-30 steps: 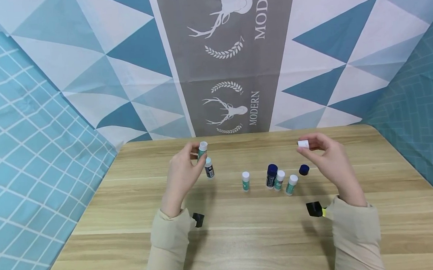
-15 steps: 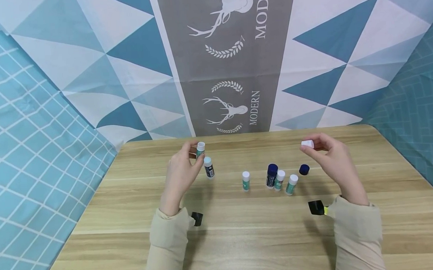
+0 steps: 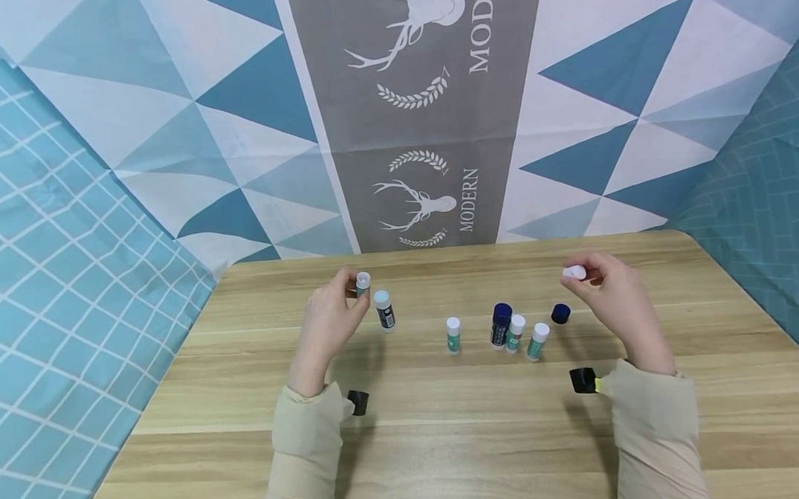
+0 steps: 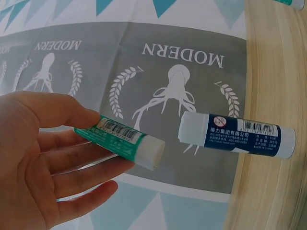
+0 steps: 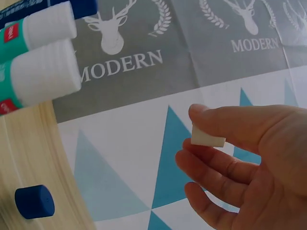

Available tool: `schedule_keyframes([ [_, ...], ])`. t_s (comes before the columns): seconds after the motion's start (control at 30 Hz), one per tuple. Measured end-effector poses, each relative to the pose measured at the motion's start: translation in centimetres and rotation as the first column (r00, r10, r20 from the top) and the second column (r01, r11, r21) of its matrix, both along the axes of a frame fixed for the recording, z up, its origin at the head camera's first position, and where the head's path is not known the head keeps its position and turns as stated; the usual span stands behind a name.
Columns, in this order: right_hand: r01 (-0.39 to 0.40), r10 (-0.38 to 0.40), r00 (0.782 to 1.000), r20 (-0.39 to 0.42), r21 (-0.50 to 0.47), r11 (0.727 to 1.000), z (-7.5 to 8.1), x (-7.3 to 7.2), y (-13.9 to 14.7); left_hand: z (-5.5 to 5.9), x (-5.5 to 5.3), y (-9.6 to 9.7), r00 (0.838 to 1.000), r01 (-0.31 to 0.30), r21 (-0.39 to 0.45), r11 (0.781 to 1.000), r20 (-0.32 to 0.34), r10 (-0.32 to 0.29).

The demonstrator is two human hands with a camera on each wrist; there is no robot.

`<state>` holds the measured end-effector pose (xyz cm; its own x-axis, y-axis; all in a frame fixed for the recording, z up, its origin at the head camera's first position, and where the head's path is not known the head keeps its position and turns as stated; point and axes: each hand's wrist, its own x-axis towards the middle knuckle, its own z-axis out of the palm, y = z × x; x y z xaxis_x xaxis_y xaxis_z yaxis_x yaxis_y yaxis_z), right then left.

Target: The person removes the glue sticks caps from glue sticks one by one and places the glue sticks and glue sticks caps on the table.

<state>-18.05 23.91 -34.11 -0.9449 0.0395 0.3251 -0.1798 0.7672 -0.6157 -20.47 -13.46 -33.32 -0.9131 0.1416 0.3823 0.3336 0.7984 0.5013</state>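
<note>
Thumb and fingers of my left hand (image 3: 329, 319) pinch a green glue stick (image 4: 120, 139), held above the table. Its white top end looks hollow and uncapped in the head view. Just right of that hand, a navy glue stick with a pale top (image 3: 384, 310) stands upright on the table, apart from the fingers. On the other side, my right hand (image 3: 612, 296) pinches a small white cap (image 5: 208, 136) between thumb and fingertips, raised off the wood. A loose dark blue cap (image 3: 560, 314) lies below and left of the right hand.
Near the middle of the wooden table (image 3: 461, 440) stands a green glue stick (image 3: 453, 336) with a white cap. To its right are a navy glue stick (image 3: 500, 326) and two green ones close together. A patterned cloth (image 3: 427, 114) hangs behind the table.
My left hand has moved a little left with the green glue stick, widening its gap from the navy one. My right hand has shifted slightly right, and the white cap has tilted.
</note>
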Motion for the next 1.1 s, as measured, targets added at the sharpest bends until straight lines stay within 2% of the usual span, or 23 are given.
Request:
schedule_keyframes([
  [0.27, -0.020, 0.013, 0.990, 0.142, 0.048, 0.999, -1.0, -0.4, 0.9, -0.2, -0.3, -0.1, 1.000, 0.001, -0.027, 1.000, 0.026, 0.000],
  [0.6, -0.030, 0.012, 0.967, 0.254, 0.067, 0.997, -2.6, -0.9, 1.9, -0.8, -0.9, -0.3, 0.998, -0.009, -0.041, 0.999, 0.065, 0.012],
  [0.77, -0.051, 0.018, 0.943, 0.333, 0.088, 0.995, -3.2, -1.3, 2.2, -1.5, -1.3, -0.4, 0.996, 0.006, -0.053, 0.999, 0.089, -0.002],
  [0.97, -0.044, 0.003, 0.918, 0.396, 0.096, 0.994, -3.9, -1.6, 2.5, -2.4, -1.7, -0.7, 0.988, 0.020, -0.049, 0.999, 0.155, -0.013],
  [1.1, -0.038, -0.001, 0.913, 0.407, 0.087, 0.995, -4.3, -1.7, 2.5, -3.0, -2.0, -0.9, 0.982, 0.025, -0.065, 0.998, 0.188, -0.012],
])
